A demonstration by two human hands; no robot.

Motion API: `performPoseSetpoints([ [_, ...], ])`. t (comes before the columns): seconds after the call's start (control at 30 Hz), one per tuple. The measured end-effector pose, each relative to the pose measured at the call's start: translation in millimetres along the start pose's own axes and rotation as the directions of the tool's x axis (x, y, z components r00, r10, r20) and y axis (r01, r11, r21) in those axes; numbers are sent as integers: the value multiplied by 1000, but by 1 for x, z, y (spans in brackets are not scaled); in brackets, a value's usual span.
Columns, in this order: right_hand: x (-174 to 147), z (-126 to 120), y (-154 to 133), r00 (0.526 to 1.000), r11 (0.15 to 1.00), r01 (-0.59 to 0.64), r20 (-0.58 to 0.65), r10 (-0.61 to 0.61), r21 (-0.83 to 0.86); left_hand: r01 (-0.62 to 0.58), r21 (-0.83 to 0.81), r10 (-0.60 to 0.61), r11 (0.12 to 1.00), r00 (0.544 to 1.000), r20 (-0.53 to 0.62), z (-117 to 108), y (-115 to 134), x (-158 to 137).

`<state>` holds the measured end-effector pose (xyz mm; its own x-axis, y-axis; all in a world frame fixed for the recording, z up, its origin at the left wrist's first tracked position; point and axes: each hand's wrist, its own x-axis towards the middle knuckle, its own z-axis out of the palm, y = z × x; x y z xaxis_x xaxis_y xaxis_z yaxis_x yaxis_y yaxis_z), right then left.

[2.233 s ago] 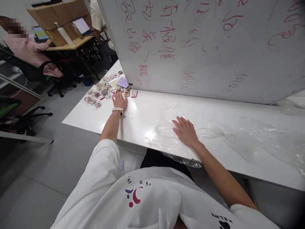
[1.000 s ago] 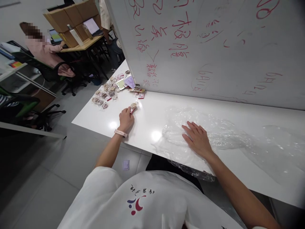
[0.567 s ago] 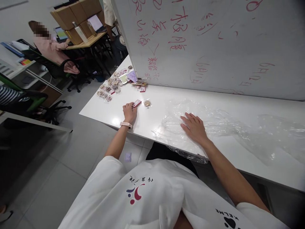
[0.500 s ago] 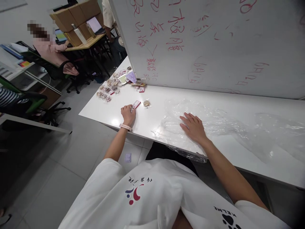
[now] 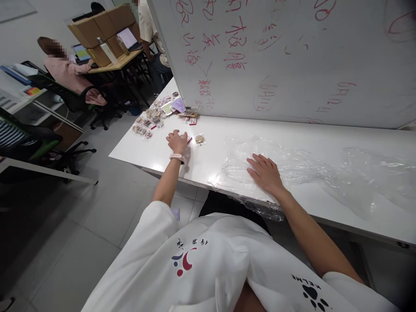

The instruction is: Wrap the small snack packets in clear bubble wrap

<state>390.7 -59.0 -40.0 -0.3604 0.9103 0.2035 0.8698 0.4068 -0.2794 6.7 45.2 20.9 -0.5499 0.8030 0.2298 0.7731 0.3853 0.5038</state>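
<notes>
My left hand (image 5: 177,144) is over the white table, its fingers spread and bent with nothing visible in them. It partly hides a small red-and-white packet (image 5: 189,140) beside it. Just right of that lies a clear sachet (image 5: 199,139) with brownish contents. My right hand (image 5: 265,173) rests with fingers apart on a crumpled sheet of clear plastic (image 5: 299,167), which spreads along the table and hangs over its front edge.
Several small clear sachets (image 5: 155,116) are heaped at the table's left end, with a purple packet (image 5: 178,105) among them. A whiteboard (image 5: 292,56) with red writing stands along the back. Two people are beyond, one seated at a desk (image 5: 113,65).
My left hand has moved forward and slightly right, now covering more of the red-and-white packet, with its fingers more spread. My right hand stays on the plastic sheet.
</notes>
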Motion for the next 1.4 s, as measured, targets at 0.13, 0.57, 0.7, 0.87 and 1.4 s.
performPoseSetpoints([
  [0.13,0,-1,0,1000,1000,-5,7,5,10,-116,120,95,986,981,168,12,10,2],
  [0.57,19,-3,-18,978,992,-126,164,127,-15,-146,90,124,985,969,213,7,1,24],
  [0.7,27,-2,-22,977,990,-131,176,118,61,-190,86,169,978,964,206,-17,24,17],
  [0.87,45,-14,-19,986,915,-125,149,73,384,-719,-125,728,684,684,51,-46,77,-61],
  [1.4,-83,-44,-42,829,791,-477,-103,549,382,-843,-407,908,353,203,367,29,80,-194],
])
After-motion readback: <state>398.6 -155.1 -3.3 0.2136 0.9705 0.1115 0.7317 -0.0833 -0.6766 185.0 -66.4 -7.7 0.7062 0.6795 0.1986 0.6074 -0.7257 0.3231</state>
